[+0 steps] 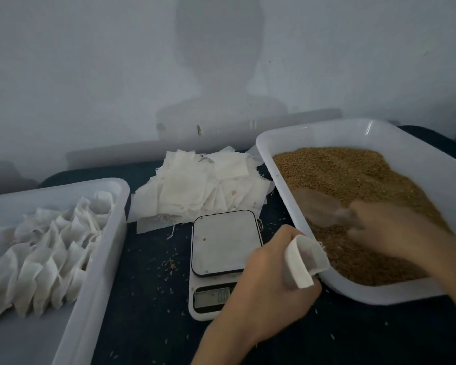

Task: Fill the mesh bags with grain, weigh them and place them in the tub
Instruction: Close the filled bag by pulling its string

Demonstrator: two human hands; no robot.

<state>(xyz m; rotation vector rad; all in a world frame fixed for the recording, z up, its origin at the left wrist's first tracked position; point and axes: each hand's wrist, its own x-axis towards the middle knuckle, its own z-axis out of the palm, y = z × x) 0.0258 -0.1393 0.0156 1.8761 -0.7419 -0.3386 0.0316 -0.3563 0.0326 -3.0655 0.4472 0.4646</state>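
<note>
Dim wall behind a dark desk (pixel 148 285). Left hand (pixel 269 283) pinches an empty bag (pixel 304 259) at the grain tray (pixel 379 295) rim by the scale (pixel 221 248); right hand (pixel 390 227) grips a scoop (pixel 319 206) in the grain (pixel 353 175). Best hold the bag mouth wide over the tray, pouring slowly.

Dim pale wall (pixel 90 61) behind a dark tabletop (pixel 148 299)

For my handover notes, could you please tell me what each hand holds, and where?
Left hand grips an empty white mesh bag by its side, mouth open. Right hand holds a translucent plastic scoop by its handle.
</note>
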